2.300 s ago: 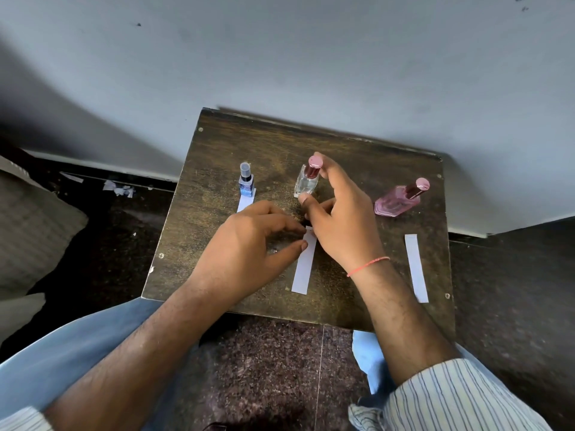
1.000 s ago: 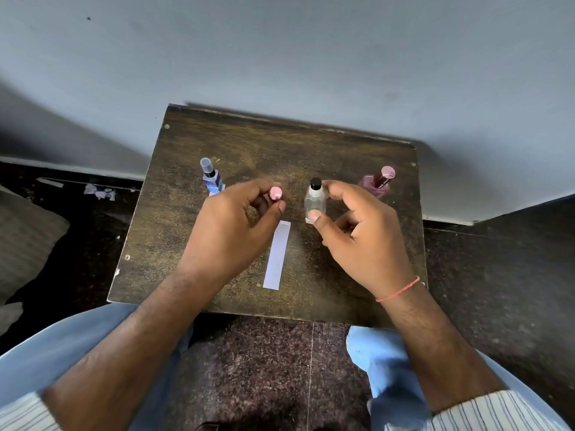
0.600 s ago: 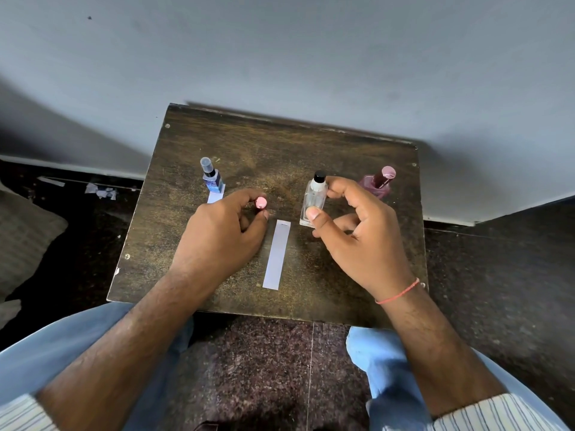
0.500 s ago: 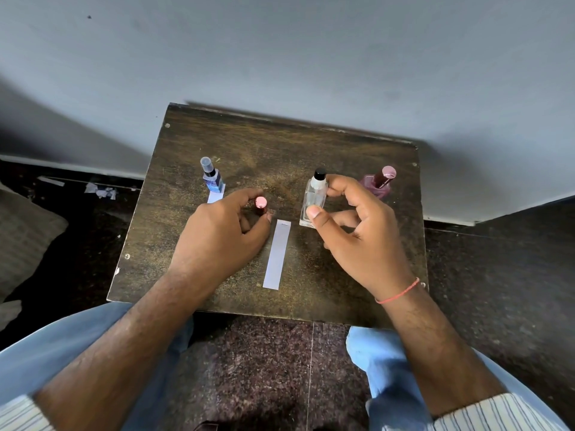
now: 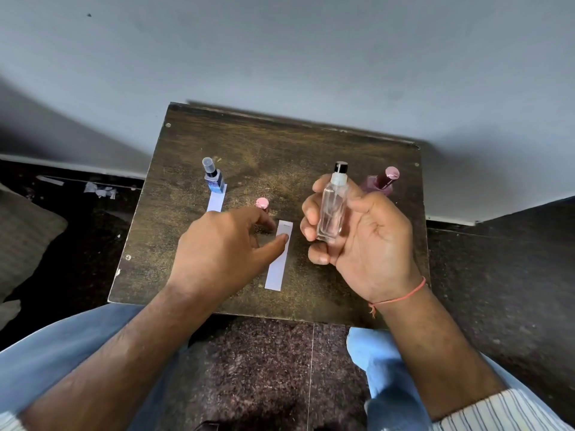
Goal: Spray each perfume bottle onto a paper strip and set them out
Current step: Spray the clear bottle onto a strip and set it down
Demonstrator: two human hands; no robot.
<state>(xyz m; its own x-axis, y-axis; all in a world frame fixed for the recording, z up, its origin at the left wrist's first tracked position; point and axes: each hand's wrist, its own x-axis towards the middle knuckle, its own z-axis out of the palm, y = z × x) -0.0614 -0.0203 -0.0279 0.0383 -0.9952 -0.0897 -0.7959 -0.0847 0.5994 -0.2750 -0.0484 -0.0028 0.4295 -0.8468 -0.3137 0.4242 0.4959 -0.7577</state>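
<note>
My right hand [image 5: 361, 241] grips a clear glass perfume bottle [image 5: 332, 209] with a black nozzle, lifted off the table and held upright. Its pink cap [image 5: 262, 203] stands on the wooden table [image 5: 280, 144] beyond my left hand [image 5: 224, 253]. The thumb of that hand presses on the top part of a white paper strip [image 5: 278, 262] lying in the middle. A blue perfume bottle [image 5: 213, 175] stands at the back left on the end of another paper strip [image 5: 216, 202]. A pink perfume bottle [image 5: 381, 183] stands behind my right hand, partly hidden.
The small table stands against a grey wall [image 5: 280, 57]. Dark stone floor [image 5: 264, 368] lies around it, with paper scraps [image 5: 99, 190] at the left and a cushion [image 5: 21, 237] at the far left. My knees in blue trousers [image 5: 62, 353] sit below the table's front edge.
My left hand has set the pink cap on the table and moved to the middle strip. My right hand has lifted the clear bottle off the table and turned palm up.
</note>
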